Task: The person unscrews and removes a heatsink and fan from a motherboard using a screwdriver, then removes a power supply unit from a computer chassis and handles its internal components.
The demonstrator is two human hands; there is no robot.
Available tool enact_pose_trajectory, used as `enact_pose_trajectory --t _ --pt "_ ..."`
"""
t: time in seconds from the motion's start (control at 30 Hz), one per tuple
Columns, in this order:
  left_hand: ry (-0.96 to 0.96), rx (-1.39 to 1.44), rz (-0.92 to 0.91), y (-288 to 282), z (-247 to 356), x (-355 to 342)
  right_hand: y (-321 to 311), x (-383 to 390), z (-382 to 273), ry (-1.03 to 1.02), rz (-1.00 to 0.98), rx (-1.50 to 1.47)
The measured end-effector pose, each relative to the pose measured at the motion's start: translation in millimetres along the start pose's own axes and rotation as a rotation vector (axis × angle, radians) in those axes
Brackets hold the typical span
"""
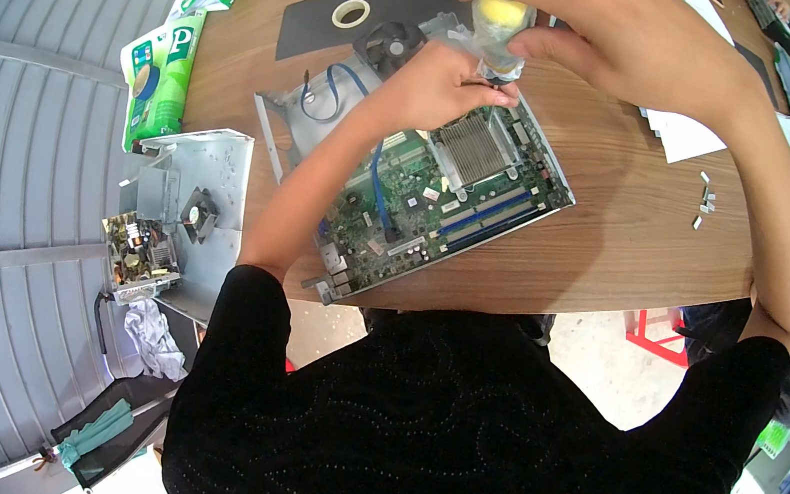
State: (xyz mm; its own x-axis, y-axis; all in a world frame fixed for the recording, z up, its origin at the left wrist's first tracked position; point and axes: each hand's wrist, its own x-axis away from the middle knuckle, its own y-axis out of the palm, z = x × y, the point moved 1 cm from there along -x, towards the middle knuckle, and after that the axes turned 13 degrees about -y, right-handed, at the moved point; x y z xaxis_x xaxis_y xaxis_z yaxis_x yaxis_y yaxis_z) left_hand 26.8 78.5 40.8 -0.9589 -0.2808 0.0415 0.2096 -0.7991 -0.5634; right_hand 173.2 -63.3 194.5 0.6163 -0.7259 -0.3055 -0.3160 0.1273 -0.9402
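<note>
My right hand (587, 31) is wrapped round the clear and yellow handle of a screwdriver (498, 34), which stands upright over the far side of a computer motherboard (403, 188). Just below the handle, the fingers of my left hand (443, 87) are closed at the shaft. The tip reaches down beside a finned metal heatsink (474, 150) and is partly hidden by my fingers. The green board sits in an open metal case (275, 129), with blue memory slots on its near right side. A blue cable (379, 184) crosses the board, and a black fan (390, 44) lies behind my left hand.
A roll of tape (351, 13) rests on a dark mat (305, 27). To the left are green packages (161, 78) and another open metal case (225, 163) with a small fan. Small white pieces (704, 202) and papers (683, 136) lie at the right.
</note>
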Motion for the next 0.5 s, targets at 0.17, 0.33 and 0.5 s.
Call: enact_pose_trajectory --t 0.17,0.33,0.5 --pt "0.014 -0.072 -0.100 -2.6 -6.1 0.1 5.9 -4.7 -1.4 0.024 0.021 0.003" --pt "0.061 0.027 -0.148 3.0 -15.3 -4.4 17.0 -14.9 -19.3 0.399 0.073 0.225" --pt "0.120 -0.071 -0.111 2.7 -15.9 -9.4 22.5 -11.7 -16.7 0.653 0.018 0.396"
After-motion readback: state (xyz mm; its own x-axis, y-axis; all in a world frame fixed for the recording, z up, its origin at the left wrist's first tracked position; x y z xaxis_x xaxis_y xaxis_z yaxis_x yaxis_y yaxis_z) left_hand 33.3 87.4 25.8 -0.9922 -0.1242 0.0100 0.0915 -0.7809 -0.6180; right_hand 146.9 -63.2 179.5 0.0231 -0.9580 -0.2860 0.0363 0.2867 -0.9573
